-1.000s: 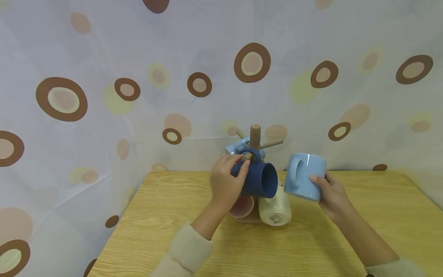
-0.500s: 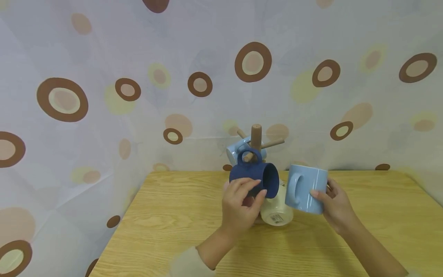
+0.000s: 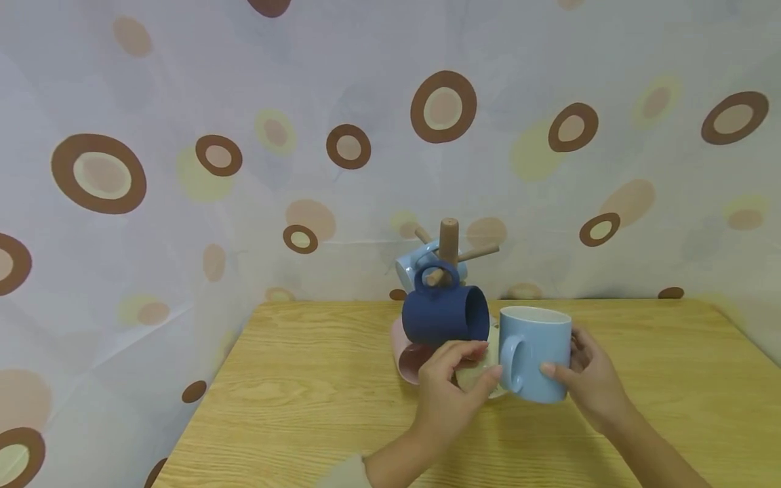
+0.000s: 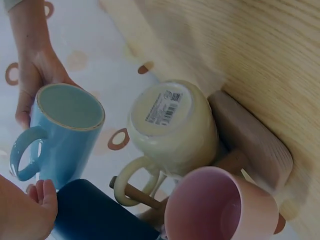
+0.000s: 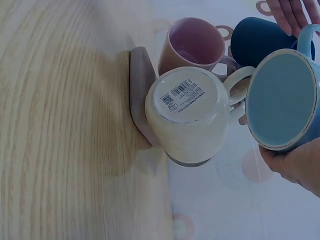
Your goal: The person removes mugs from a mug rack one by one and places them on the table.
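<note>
Your right grip (image 3: 593,384) clasps the glossy light-blue ceramic mug (image 3: 543,359) above the wood-grain surface (image 3: 293,393), lower than before; your left grip (image 3: 450,388), loosely spread, has left the matte navy cylindrical mug (image 3: 434,315), nearing the light-blue handle (image 3: 506,357).

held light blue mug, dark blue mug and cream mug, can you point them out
Held light blue mug (image 3: 537,352): head view, on its outer wall.
Dark blue mug (image 3: 436,315): head view, on its side.
Cream mug (image 5: 191,109): right wrist view, on its base.
</note>
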`<act>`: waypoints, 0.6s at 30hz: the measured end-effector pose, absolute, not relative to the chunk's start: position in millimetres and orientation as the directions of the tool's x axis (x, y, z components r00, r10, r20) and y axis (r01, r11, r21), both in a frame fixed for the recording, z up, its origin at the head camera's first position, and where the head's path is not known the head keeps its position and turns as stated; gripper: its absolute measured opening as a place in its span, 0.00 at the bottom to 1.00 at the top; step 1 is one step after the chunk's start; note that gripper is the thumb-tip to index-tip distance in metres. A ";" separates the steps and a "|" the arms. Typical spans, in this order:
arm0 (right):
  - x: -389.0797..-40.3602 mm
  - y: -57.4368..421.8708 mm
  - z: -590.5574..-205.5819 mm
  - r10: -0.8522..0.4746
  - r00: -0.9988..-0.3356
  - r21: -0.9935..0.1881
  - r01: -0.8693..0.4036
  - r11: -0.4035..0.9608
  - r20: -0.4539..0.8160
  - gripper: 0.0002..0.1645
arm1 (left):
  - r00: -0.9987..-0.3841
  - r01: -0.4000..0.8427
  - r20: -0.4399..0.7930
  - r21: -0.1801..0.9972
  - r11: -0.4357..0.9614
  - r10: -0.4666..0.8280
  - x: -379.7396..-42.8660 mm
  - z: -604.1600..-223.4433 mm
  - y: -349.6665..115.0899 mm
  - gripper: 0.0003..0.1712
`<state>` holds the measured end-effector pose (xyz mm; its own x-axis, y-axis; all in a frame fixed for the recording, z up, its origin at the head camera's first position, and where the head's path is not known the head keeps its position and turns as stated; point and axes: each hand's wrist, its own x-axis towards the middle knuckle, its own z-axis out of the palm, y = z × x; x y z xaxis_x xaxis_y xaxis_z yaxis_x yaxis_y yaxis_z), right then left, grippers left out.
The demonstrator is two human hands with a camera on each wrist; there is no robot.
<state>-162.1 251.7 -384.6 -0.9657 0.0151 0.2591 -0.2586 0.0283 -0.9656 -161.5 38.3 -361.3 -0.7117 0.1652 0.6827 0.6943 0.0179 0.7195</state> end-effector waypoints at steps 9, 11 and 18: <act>-153.5 248.6 -386.8 -0.005 -0.948 -0.948 -0.319 0.011 0.318 0.39 | -0.880 0.303 0.349 0.935 -0.183 0.321 -152.6 -359.5 47.5 0.16; -151.6 247.7 -386.4 -0.017 -0.943 -0.942 -0.334 0.019 0.333 0.40 | -0.891 0.247 0.302 0.949 -0.197 0.338 -152.1 -358.1 49.0 0.16; -146.3 245.2 -387.4 -0.071 -0.925 -0.927 -0.375 0.027 0.372 0.41 | -0.886 -0.031 0.112 0.954 -0.299 0.449 -149.7 -348.5 48.9 0.17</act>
